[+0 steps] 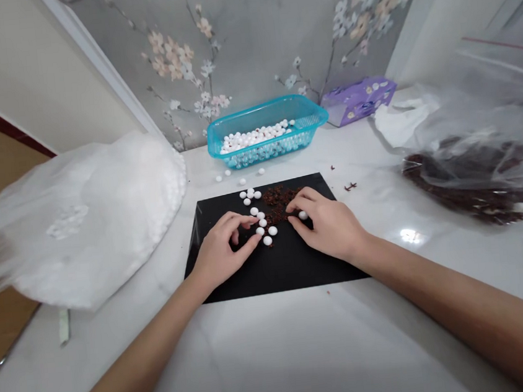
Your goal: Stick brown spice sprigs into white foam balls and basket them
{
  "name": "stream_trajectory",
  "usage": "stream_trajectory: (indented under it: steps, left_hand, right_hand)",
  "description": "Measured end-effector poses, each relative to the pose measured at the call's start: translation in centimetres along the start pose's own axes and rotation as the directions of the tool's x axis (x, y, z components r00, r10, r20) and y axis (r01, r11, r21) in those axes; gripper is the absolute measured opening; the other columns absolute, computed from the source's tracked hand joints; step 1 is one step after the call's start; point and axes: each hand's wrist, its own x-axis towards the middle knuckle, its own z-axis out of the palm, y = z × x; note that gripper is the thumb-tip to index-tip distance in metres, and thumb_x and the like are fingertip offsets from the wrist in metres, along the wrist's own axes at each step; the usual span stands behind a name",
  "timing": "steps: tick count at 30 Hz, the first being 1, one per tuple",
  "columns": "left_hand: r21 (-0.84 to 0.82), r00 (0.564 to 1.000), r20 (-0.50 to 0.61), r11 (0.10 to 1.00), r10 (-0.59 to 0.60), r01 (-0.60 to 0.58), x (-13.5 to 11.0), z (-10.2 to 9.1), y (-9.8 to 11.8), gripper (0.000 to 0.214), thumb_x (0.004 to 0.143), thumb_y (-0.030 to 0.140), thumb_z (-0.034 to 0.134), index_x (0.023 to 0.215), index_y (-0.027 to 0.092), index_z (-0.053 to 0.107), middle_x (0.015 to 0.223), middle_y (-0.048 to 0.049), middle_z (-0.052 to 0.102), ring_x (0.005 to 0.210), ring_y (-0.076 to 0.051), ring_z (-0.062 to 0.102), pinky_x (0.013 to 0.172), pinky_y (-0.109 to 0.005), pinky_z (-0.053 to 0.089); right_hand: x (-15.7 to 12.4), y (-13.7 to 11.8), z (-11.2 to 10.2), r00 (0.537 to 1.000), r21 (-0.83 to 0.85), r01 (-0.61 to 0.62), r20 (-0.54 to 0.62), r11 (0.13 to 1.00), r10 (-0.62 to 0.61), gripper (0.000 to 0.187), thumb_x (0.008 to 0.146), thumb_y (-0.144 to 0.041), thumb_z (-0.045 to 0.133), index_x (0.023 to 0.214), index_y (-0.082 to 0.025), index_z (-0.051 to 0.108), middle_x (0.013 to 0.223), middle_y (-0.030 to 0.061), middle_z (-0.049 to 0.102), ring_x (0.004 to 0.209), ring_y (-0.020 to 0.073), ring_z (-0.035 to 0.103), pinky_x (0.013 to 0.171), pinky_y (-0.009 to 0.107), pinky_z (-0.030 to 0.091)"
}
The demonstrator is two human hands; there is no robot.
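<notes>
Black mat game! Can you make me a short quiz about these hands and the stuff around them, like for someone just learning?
1. True or false: the teal plastic basket sits on the black mat.
2. Which hand is closest to the lone white round piece by the dark brown bits?
3. What colour is the stuff inside the clear plastic bag on the right?

Key:
1. False, it sits beyond the mat.
2. The right hand.
3. Dark brown.

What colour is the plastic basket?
The plastic basket is turquoise; the head view shows it best.
</notes>
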Motion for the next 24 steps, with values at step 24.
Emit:
stream_trajectory:
  steps: [24]
  left_hand:
    - [0.324,0.898,0.023,0.847,0.439,-0.422,-0.67,0.42,0.76,0.019,0.089,0.019,0.044,0.107,0.016,0.048,0.102,-0.0087,0.060,0.095,-0.014,0.059,0.085,-0.027,0.050]
  right_hand:
    - [-0.48,-0.85,-0.13,0.980,0.038,0.182,-0.094,0.983,-0.177,0.016,0.087,-0.023,0.043,0.090,-0.020,0.058,0.096,0.0020,0.061,0.076,0.0127,0.061,0.051,0.023,0.037]
